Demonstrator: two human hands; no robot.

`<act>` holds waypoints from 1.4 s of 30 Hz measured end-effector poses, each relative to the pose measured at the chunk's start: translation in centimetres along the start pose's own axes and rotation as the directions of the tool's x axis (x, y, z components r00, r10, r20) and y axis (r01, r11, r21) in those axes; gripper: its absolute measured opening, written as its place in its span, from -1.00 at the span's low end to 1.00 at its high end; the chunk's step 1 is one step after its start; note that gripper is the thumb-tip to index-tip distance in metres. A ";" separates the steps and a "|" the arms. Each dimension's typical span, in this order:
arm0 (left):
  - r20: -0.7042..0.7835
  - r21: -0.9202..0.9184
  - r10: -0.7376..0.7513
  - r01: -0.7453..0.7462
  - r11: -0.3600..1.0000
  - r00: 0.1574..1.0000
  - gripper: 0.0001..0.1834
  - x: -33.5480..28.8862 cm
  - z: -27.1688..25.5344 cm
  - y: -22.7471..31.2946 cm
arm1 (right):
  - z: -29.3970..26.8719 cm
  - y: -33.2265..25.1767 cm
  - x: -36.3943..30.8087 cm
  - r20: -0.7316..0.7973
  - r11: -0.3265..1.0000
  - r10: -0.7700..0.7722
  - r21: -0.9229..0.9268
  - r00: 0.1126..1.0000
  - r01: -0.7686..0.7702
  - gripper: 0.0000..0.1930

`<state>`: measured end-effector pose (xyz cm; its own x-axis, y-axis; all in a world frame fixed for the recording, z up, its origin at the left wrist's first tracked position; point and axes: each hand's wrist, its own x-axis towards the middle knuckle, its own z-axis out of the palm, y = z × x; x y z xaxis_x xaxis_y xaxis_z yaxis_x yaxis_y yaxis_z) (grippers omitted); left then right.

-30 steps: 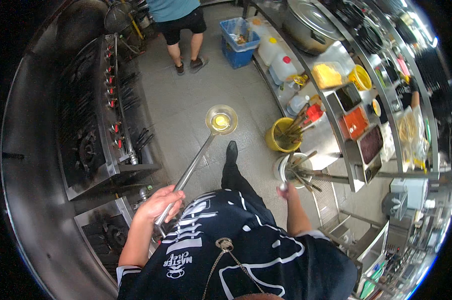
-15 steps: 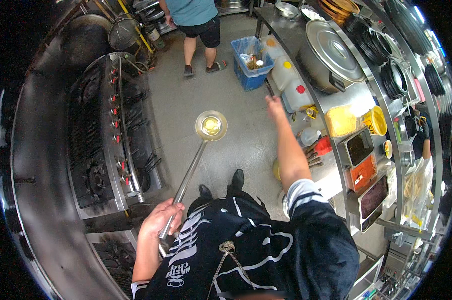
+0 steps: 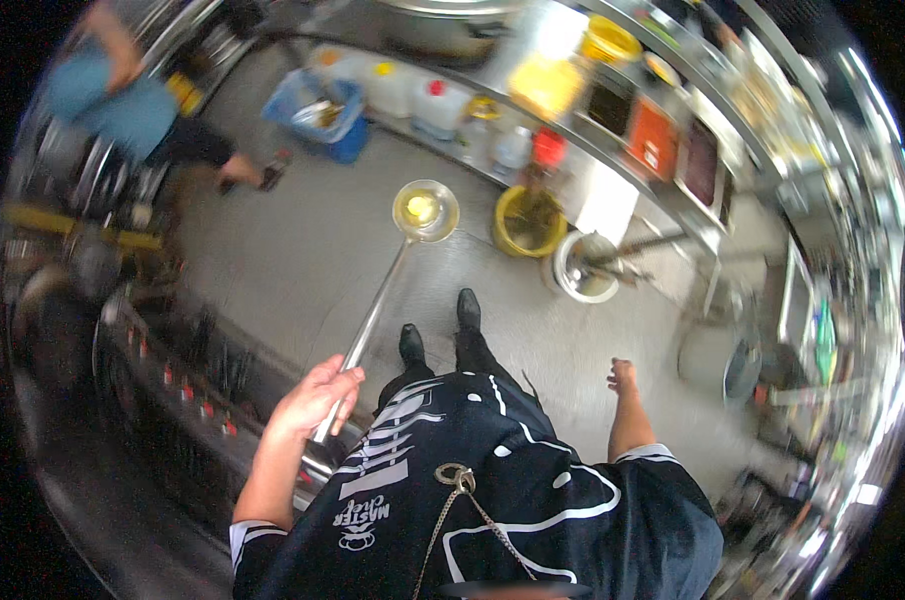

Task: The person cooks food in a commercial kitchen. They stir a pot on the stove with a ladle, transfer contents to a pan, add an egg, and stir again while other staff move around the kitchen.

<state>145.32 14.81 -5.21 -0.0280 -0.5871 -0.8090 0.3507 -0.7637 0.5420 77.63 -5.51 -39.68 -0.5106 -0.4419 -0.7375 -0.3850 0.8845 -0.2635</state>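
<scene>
My left hand (image 3: 318, 398) is closed around the long metal handle of a ladle (image 3: 358, 340), near its end. The ladle reaches forward over the floor, and its round bowl (image 3: 426, 228) holds a small amount of something yellow, perhaps egg; blur hides the detail. Away to the right, my right hand (image 3: 622, 375) hangs above the floor with its fingers loosely apart. Nothing shows in it, and it touches nothing.
Ahead stand a blue bin (image 3: 318, 125) with waste, a yellow bucket (image 3: 529, 222) and a white bucket (image 3: 585, 275) with utensils. A steel counter bears food trays (image 3: 656, 135). Stoves (image 3: 188, 390) line the left. Far left, a person in a blue shirt (image 3: 123, 105) stands.
My view has swung to the right, so the bin and counter shift left and the buckets appear. My right hand has dropped back from near the jugs. The ladle stays in my left hand.
</scene>
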 end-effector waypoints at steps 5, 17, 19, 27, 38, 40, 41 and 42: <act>0.226 0.379 -0.067 -0.025 0.925 0.972 -0.76 5.1 4.3 4.2 | -5.9 15.4 -8.4 -0.087 0.924 0.033 0.382 0.996 0.003 -0.53; 0.582 0.729 -0.445 -0.193 0.657 0.681 -0.79 7.7 41.7 -2.7 | -0.7 36.2 -22.3 -0.051 0.632 0.126 0.774 0.991 -0.040 -0.52; 0.592 0.757 -0.540 -0.183 0.627 0.598 -0.78 7.4 47.8 -5.6 | -2.6 36.6 -24.4 -0.088 0.566 0.089 0.824 0.992 0.022 -0.48; 0.510 0.844 -0.791 -0.374 0.384 0.339 -0.75 2.3 68.8 -21.2 | -15.5 34.5 -29.9 -0.314 -0.131 -0.243 0.948 0.918 0.290 -0.25; 0.235 0.830 -0.966 -0.539 0.144 0.104 -0.71 -3.5 91.4 -42.7 | -34.8 42.5 -25.5 -0.553 -0.742 0.142 0.490 0.821 0.458 -0.60; 0.161 0.827 -0.982 -0.557 0.082 0.094 -0.70 -5.0 94.4 -45.3 | -37.2 44.7 -25.2 -0.503 -0.764 0.273 0.405 0.820 0.503 -0.67; 0.117 0.833 -0.990 -0.550 0.057 0.074 -0.69 -5.9 95.8 -46.4 | -38.4 45.8 -25.1 -0.470 -0.733 0.339 0.412 0.815 0.542 -0.68; 0.078 0.840 -0.996 -0.542 0.036 0.054 -0.68 -6.9 97.4 -47.5 | -39.7 47.1 -25.0 -0.461 -0.703 0.387 0.413 0.798 0.579 -0.68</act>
<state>37.72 28.98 -3.27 -0.4235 0.7078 -0.5655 -0.7582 0.0647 0.6488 41.74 41.29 -8.97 -0.9114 -0.0794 -0.4039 0.2920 -0.8162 -0.4984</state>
